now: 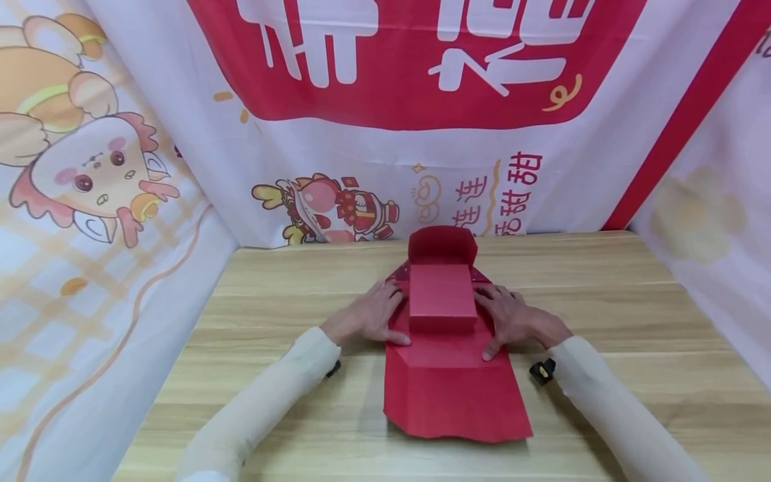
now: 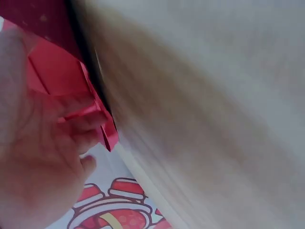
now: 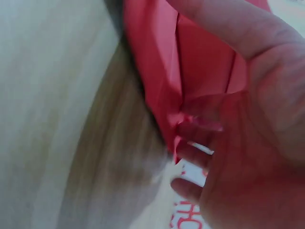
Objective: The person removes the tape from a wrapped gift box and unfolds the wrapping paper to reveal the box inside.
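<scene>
A red card sheet [image 1: 458, 402] is spread on the table, creased and flared toward the near side. On its far half stands a smaller red block-shaped box [image 1: 442, 291], with a red flap [image 1: 442, 244] standing up behind it. Dark red patterned corners show beside the box. My left hand [image 1: 381, 313] rests on the sheet's left edge, thumb spread toward the near side of the box. On the opposite edge my right hand [image 1: 506, 314] lies with its fingers at the box's right side. In the wrist views, the fingers of the left hand [image 2: 43, 148] and right hand [image 3: 257, 119] touch the red card.
The wood-grain table [image 1: 289, 288] stretches to both sides of the sheet. Printed cloth walls [image 1: 199, 167] with red lettering and cartoon figures enclose it at the back and sides. A small black device [image 1: 543, 371] sits under the right wrist.
</scene>
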{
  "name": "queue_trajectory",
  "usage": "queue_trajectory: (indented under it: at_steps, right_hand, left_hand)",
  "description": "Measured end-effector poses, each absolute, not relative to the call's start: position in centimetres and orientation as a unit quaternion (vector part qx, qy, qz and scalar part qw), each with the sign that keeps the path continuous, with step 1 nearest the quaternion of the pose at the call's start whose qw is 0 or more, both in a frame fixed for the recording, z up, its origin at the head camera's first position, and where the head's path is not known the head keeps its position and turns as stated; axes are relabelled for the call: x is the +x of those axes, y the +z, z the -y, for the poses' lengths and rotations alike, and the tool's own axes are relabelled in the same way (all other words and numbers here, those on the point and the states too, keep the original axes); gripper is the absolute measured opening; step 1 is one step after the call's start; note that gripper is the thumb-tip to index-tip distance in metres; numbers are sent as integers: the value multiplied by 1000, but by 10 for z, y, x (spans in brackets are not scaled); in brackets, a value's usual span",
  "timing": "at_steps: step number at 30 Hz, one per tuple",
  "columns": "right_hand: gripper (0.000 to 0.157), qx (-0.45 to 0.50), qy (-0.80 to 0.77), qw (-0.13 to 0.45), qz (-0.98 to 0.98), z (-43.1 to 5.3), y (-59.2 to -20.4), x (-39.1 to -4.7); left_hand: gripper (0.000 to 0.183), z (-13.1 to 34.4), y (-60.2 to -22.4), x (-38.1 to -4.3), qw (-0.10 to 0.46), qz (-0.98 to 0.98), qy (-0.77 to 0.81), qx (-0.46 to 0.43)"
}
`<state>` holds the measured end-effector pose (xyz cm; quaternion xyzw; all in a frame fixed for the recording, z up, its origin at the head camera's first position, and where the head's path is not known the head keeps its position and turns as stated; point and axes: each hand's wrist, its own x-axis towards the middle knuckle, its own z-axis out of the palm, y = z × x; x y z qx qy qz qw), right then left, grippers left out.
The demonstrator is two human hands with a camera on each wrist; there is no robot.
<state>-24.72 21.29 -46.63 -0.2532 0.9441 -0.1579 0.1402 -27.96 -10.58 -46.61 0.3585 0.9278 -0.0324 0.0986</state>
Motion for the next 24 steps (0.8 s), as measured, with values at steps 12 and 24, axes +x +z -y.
queue_trajectory:
  at_steps: [12,24]
  right_hand:
    - [129,-248,-138,148,-947,-214,-470,-267]
    - [137,-242,-104,145,-954,-213,-472,-274]
  left_hand:
    - [95,105,-469,-299,97,-928,-9,361]
    - [99,106,-474,-310,119,-925,-1,360]
